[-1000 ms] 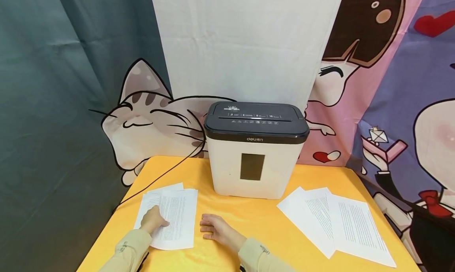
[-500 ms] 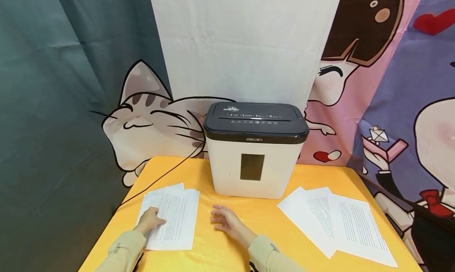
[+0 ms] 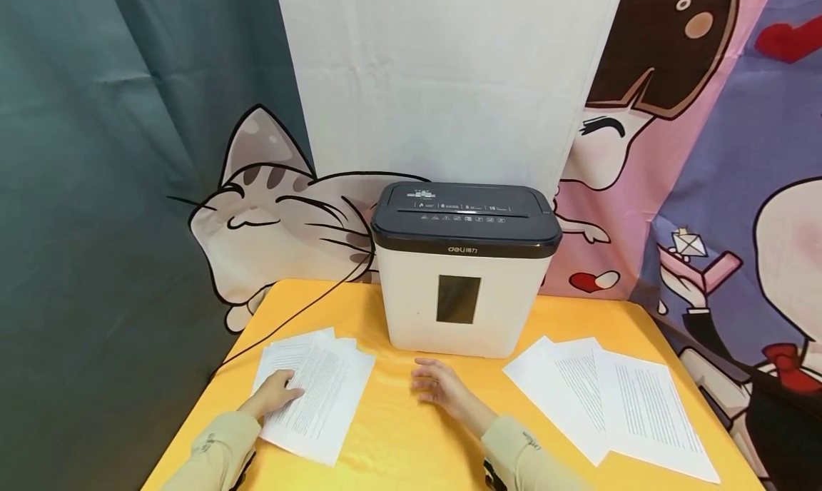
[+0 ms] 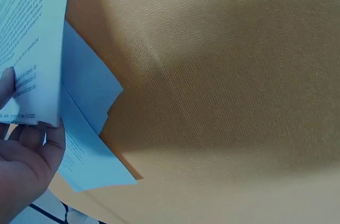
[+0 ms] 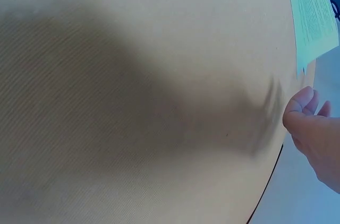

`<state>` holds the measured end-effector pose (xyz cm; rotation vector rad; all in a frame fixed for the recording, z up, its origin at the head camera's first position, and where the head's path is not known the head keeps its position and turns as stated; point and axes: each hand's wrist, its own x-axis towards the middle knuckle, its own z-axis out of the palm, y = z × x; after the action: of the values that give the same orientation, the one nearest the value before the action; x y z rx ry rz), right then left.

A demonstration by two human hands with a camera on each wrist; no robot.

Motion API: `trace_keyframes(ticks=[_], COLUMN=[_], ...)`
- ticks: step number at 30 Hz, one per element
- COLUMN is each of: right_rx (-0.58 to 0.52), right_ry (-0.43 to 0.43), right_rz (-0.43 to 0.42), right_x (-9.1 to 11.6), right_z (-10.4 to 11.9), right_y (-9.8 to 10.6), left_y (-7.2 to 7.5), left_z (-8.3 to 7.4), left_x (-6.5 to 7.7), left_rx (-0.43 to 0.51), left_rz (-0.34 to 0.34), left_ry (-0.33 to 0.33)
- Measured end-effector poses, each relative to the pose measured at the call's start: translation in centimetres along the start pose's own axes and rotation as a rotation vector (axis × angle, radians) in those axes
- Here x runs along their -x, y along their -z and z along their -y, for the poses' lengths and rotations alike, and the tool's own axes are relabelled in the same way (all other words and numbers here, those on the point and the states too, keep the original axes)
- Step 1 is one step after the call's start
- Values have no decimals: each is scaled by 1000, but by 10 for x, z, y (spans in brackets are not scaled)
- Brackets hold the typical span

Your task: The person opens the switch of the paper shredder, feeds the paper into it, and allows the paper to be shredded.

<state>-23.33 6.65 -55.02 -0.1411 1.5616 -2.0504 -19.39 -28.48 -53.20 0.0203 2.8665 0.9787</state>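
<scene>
At the left of the table, my left hand [image 3: 272, 395] pinches the left edge of a printed sheet of paper [image 3: 324, 398], thumb on top and fingers beneath. In the left wrist view the held sheet [image 4: 32, 38] is raised over other sheets [image 4: 87, 80] that lie on the cloth. My right hand [image 3: 449, 391] hovers over the middle of the table, fingers loosely bent and holding nothing. Behind it stands a paper shredder [image 3: 411, 302] with a white bin and a dark lid, a narrow slot [image 3: 462, 213] running across its top.
Three printed sheets [image 3: 648, 412] lie overlapping at the right of the yellow tablecloth [image 3: 398, 434]. A thin black cable [image 3: 289, 320] runs from behind the shredder over the left edge. Printed cartoon curtains [image 3: 449, 70] hang close behind the table.
The sheet in my left hand has turned, its far end swinging right, away from the sheets below. My right hand has moved right and a little forward, toward the shredder.
</scene>
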Motion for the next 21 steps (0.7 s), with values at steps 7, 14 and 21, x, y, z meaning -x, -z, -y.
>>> trace_keyframes(ticks=[7,14,21], right_rx=[-5,108,201], right_ry=[-13,-44,-14], right_rz=[-16,-102,-177], right_x=[8,13,14], right_z=[1,5,10], right_y=[11,16,13], left_y=[-2,2,1], left_z=[-7,-8,-8], left_x=[-1,-4,-13], left_rx=[-5,78,198], left_rz=[16,85,217], left_ry=[-9,-105,-351])
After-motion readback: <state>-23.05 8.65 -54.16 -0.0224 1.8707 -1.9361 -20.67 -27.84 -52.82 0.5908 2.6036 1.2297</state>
